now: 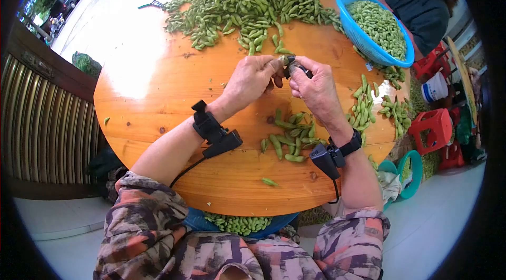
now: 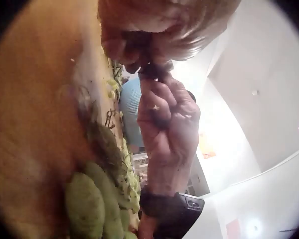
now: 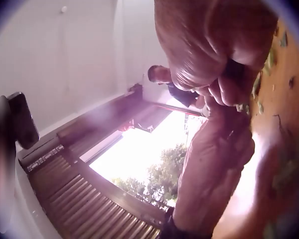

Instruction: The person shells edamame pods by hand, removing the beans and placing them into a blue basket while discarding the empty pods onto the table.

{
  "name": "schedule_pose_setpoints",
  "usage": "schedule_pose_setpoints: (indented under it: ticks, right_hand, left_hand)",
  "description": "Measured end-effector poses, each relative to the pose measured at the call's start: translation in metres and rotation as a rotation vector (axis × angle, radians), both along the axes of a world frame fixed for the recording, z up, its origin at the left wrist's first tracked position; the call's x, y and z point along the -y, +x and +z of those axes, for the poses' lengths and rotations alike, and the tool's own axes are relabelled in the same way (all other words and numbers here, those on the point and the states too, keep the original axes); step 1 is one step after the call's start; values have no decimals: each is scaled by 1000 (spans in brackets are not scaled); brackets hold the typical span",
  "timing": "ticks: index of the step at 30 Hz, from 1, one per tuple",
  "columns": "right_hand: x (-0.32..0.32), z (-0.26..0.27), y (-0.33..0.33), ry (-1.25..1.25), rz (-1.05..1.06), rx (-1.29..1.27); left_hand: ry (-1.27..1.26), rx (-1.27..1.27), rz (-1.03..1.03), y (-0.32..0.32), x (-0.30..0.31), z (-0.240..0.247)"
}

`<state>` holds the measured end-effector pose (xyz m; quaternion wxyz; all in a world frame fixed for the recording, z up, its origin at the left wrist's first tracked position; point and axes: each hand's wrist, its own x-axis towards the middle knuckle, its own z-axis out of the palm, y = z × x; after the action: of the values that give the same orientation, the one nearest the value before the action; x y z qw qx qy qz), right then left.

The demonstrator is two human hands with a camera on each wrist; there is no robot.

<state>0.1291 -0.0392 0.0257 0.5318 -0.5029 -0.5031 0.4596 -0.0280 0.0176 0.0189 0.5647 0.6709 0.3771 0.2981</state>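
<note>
My left hand (image 1: 250, 79) and right hand (image 1: 316, 87) meet over the middle of a round wooden table (image 1: 174, 106). Thumb and fingers of the left pinch a small pale green pod (image 1: 284, 60). In the right is a small black tool (image 1: 291, 59), its end right at the pod; fingers hide most of it, and I cannot tell its kind. Below the hands lies a small group of green soybean pods (image 1: 298, 137). A large heap of pods (image 1: 247, 3) spreads beyond them. The left wrist view shows the right hand (image 2: 169, 114) fingertip to fingertip with the left.
A blue basket (image 1: 387, 58) full of pods stands at the right edge, near a person (image 1: 421, 13) in dark clothes. More pods (image 1: 362, 108) lie right of my forearm. A blue basin (image 1: 196, 221) with pods sits under the table's front edge. Red stools (image 1: 432, 129) stand at right.
</note>
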Motion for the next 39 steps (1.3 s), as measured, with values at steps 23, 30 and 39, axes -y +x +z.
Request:
schedule_pose_setpoints:
  ticks: [23, 30, 39]
  right_hand:
    - [2, 5, 2, -108, 22, -141]
    - [0, 1, 2, 143, -130, 405]
    - [-1, -1, -3, 499, -236, 759]
  left_hand:
    - [-56, 36, -95, -8, -7, 3]
    - [-452, 219, -243, -15, -17, -3]
    - [-541, 415, -270, -7, -10, -6]
